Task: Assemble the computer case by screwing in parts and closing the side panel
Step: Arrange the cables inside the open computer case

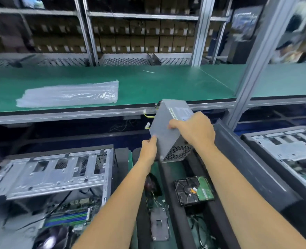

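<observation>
While you hold the power supply (168, 128) up in the middle of the frame, both hands share the load: your right hand (193, 129) lies over its upper face with the fingers curled across the far edge and the thumb pressed on the near grey side, and your left hand (148, 149) props the lower left corner, fingertips pressed together against the metal. That two-point hold looks chosen to keep the box tilted, fan grille (178, 152) facing down and toward you, cable bundle (148, 114) hanging clear off its far end below the green shelf (166, 87).

At lower left the open computer case (55, 173) lies on its side, motherboard (71, 211) exposed, so parts can drop in from above; the unit is well apart from it, up and to the right. A hard drive (193, 191) lies circuit side up at lower centre right, near at hand, probably for a later fitting. A second case (292, 150) sits at the right edge, and a plastic bag (69, 95) lies flat on the shelf at upper left.

Judging by this, fitting has barely begun; no screwing is under way.
</observation>
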